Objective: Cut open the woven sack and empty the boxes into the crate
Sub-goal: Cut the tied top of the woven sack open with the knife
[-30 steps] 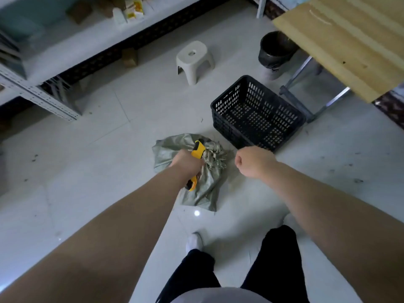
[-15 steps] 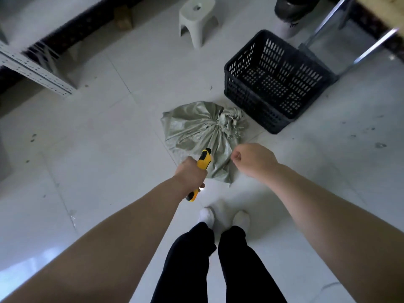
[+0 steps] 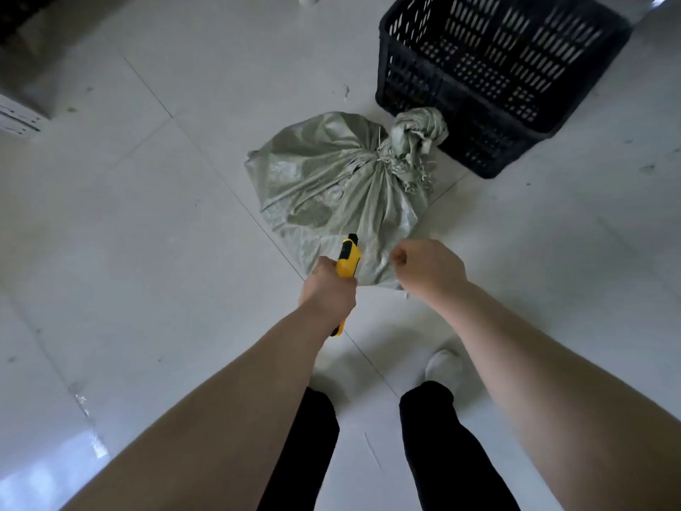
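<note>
The knife is gripped in the left hand; the right hand is fisted, empty. The sack ahead is best slit shallowly.

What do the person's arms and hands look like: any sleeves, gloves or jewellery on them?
The left forearm and right forearm are bare as far as the frame shows, with no sleeve or cuff in view. The left hand and right hand wear no gloves, and no watch, band or ring shows on the sides facing the camera.
</note>
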